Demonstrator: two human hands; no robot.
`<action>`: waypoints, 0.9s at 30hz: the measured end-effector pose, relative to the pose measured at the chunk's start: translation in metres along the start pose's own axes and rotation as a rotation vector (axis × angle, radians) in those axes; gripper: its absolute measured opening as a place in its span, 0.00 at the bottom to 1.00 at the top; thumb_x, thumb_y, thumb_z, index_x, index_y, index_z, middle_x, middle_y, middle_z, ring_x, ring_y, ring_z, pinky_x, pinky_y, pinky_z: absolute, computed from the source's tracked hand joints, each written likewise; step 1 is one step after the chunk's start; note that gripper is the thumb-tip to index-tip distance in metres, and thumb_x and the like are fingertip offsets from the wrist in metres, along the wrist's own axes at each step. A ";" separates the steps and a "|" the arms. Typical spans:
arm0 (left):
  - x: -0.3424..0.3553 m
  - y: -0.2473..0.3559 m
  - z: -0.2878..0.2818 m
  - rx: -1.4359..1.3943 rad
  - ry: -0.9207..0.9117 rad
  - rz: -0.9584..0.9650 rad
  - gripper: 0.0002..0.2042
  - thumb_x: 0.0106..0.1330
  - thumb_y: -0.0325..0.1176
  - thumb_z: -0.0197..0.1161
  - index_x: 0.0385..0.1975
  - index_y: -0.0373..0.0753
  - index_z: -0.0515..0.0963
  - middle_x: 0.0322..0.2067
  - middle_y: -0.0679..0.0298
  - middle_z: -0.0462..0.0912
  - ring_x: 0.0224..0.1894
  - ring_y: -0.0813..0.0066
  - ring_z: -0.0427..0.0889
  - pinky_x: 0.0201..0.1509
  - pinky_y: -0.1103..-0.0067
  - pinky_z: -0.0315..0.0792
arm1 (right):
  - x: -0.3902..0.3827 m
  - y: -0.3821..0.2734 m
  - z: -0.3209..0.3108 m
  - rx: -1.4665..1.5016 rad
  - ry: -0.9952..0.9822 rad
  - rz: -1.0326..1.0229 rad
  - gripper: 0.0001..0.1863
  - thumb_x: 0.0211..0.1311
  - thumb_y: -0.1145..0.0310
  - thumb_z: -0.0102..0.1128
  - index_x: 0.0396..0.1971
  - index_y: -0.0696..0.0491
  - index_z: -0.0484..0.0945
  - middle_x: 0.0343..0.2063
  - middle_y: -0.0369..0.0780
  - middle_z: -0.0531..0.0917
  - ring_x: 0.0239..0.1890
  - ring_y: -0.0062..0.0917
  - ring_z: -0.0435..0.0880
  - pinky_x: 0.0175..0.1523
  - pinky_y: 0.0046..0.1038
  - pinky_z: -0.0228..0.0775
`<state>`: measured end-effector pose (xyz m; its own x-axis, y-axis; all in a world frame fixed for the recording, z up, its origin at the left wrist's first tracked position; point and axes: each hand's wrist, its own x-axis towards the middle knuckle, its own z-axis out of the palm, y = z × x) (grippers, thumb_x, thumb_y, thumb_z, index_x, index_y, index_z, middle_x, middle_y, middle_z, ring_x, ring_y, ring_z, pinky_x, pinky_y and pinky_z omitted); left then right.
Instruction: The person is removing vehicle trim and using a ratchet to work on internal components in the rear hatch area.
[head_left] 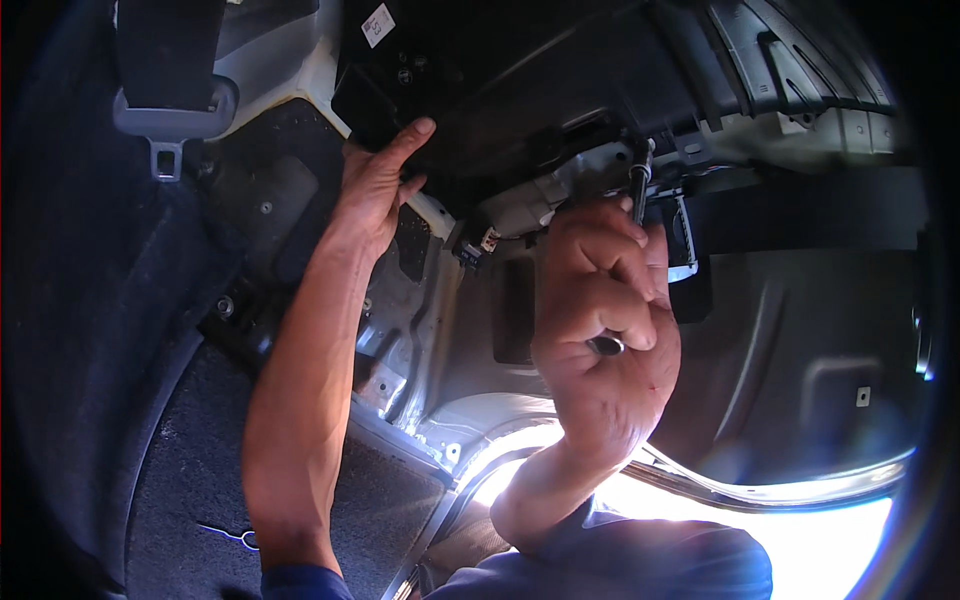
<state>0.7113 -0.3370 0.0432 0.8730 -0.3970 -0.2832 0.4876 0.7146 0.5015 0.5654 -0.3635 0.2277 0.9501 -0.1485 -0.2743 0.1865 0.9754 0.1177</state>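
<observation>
Under a dark panel [520, 75] in a vehicle, the right hand [605, 280] holds a metal tool [639, 195]; its fingers are curled shut round the handle, whose round end shows at the heel of the fist; the tool's upper end stands at the outer side of a pale bracket [600, 165], though whether it sits on a fastener is too small to tell. The left hand [372, 190] is raised to a black box [385, 95] beside the panel; the thumb is spread from the one finger that shows, the other fingers are hidden, and I cannot tell whether they clamp anything.

As for progress, the work looks to me mid-way through a fastening step: the tool is up at the bracket and the panel is in place overhead; which way the tool is being turned, and how many fasteners are done or left, cannot be read; the connector [489, 240] hangs near the bracket, and whether it is plugged in is unclear; the step seems unfinished, since the tool is up there.
</observation>
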 end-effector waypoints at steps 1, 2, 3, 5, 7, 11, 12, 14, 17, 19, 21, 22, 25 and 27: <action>-0.001 0.002 -0.001 0.003 0.002 0.004 0.43 0.47 0.38 0.77 0.62 0.43 0.56 0.58 0.62 0.64 0.60 0.62 0.60 0.59 0.63 0.67 | 0.000 0.000 0.001 0.029 -0.019 0.022 0.09 0.62 0.71 0.51 0.40 0.58 0.69 0.25 0.33 0.67 0.25 0.16 0.66 0.20 0.18 0.58; -0.002 0.003 0.003 0.011 -0.016 0.000 0.44 0.47 0.37 0.77 0.63 0.44 0.54 0.59 0.62 0.63 0.60 0.61 0.60 0.59 0.63 0.67 | -0.003 0.000 0.005 0.026 -0.027 0.019 0.09 0.62 0.71 0.51 0.40 0.58 0.69 0.25 0.33 0.67 0.25 0.16 0.66 0.20 0.18 0.58; -0.004 0.004 0.008 0.021 -0.034 -0.004 0.46 0.47 0.37 0.77 0.64 0.45 0.52 0.59 0.62 0.62 0.61 0.61 0.60 0.59 0.63 0.67 | -0.005 0.000 0.009 0.036 -0.022 0.022 0.09 0.62 0.72 0.52 0.40 0.59 0.70 0.25 0.33 0.67 0.25 0.16 0.66 0.21 0.19 0.59; -0.004 -0.001 0.020 0.007 -0.039 -0.020 0.46 0.48 0.37 0.77 0.65 0.46 0.51 0.60 0.62 0.62 0.61 0.60 0.59 0.59 0.62 0.67 | -0.010 -0.003 0.022 0.042 -0.037 0.017 0.08 0.62 0.73 0.52 0.39 0.59 0.71 0.25 0.34 0.68 0.25 0.16 0.66 0.23 0.19 0.60; -0.003 0.001 0.007 0.026 -0.003 -0.009 0.47 0.48 0.37 0.76 0.66 0.46 0.49 0.60 0.61 0.62 0.61 0.60 0.59 0.59 0.62 0.67 | -0.005 -0.003 0.021 -0.092 0.088 0.034 0.08 0.62 0.74 0.51 0.39 0.60 0.74 0.25 0.33 0.68 0.26 0.16 0.67 0.30 0.20 0.63; -0.003 0.000 0.000 -0.009 0.021 -0.009 0.39 0.49 0.38 0.76 0.58 0.47 0.57 0.55 0.66 0.68 0.60 0.72 0.65 0.54 0.64 0.66 | -0.002 0.000 0.018 -0.332 0.123 -0.017 0.14 0.67 0.68 0.45 0.42 0.60 0.77 0.24 0.31 0.69 0.29 0.16 0.67 0.40 0.21 0.59; 0.000 0.001 -0.006 -0.010 0.010 -0.018 0.38 0.50 0.37 0.75 0.58 0.48 0.57 0.54 0.67 0.69 0.58 0.73 0.66 0.54 0.64 0.67 | 0.000 0.002 0.017 -0.334 0.141 -0.061 0.17 0.68 0.65 0.42 0.44 0.60 0.77 0.24 0.31 0.68 0.26 0.16 0.66 0.34 0.19 0.58; 0.008 -0.008 0.007 -0.037 -0.042 -0.044 0.35 0.50 0.38 0.75 0.56 0.50 0.60 0.50 0.71 0.69 0.51 0.74 0.68 0.54 0.64 0.68 | -0.004 -0.015 0.019 -0.224 0.009 -0.009 0.16 0.67 0.65 0.44 0.42 0.60 0.77 0.24 0.31 0.68 0.25 0.16 0.65 0.30 0.19 0.57; 0.002 -0.006 0.006 -0.030 -0.004 -0.030 0.34 0.52 0.37 0.74 0.56 0.50 0.60 0.50 0.70 0.69 0.51 0.73 0.68 0.54 0.64 0.68 | -0.004 -0.019 0.016 -0.056 -0.110 0.102 0.14 0.66 0.62 0.48 0.39 0.57 0.77 0.25 0.32 0.70 0.24 0.16 0.65 0.25 0.18 0.54; 0.000 -0.005 0.002 -0.035 0.007 -0.017 0.32 0.53 0.37 0.73 0.56 0.50 0.61 0.52 0.69 0.68 0.53 0.71 0.67 0.54 0.64 0.68 | -0.005 -0.012 0.016 -0.008 -0.129 0.134 0.14 0.66 0.59 0.50 0.37 0.54 0.77 0.26 0.33 0.71 0.24 0.17 0.65 0.24 0.19 0.53; 0.001 -0.003 -0.006 -0.022 -0.006 -0.014 0.31 0.53 0.37 0.73 0.55 0.49 0.62 0.54 0.68 0.67 0.54 0.70 0.66 0.55 0.63 0.68 | 0.002 -0.009 0.017 0.097 0.013 0.075 0.13 0.63 0.62 0.54 0.33 0.58 0.74 0.24 0.33 0.69 0.24 0.15 0.65 0.19 0.16 0.52; 0.000 -0.005 -0.003 -0.032 -0.017 -0.007 0.31 0.53 0.37 0.73 0.54 0.49 0.63 0.53 0.68 0.67 0.55 0.69 0.66 0.55 0.63 0.68 | 0.001 -0.011 0.015 0.101 -0.037 0.104 0.15 0.64 0.60 0.55 0.37 0.58 0.76 0.25 0.34 0.70 0.26 0.17 0.67 0.24 0.19 0.57; 0.001 -0.007 0.002 -0.040 -0.016 -0.025 0.31 0.54 0.37 0.73 0.55 0.49 0.62 0.53 0.68 0.68 0.55 0.68 0.66 0.55 0.63 0.68 | -0.004 -0.010 0.019 -0.042 0.121 -0.033 0.17 0.65 0.58 0.54 0.42 0.56 0.77 0.25 0.33 0.70 0.28 0.19 0.67 0.31 0.23 0.61; 0.000 -0.007 -0.001 -0.031 -0.009 -0.024 0.30 0.54 0.37 0.73 0.54 0.49 0.63 0.53 0.68 0.68 0.55 0.67 0.66 0.55 0.62 0.68 | -0.005 -0.007 0.018 -0.156 0.169 -0.054 0.18 0.66 0.56 0.52 0.44 0.56 0.77 0.25 0.33 0.70 0.28 0.19 0.67 0.34 0.24 0.61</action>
<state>0.7076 -0.3409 0.0390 0.8610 -0.4192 -0.2879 0.5085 0.7223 0.4687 0.5642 -0.3728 0.2451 0.8820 -0.1844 -0.4338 0.1821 0.9821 -0.0472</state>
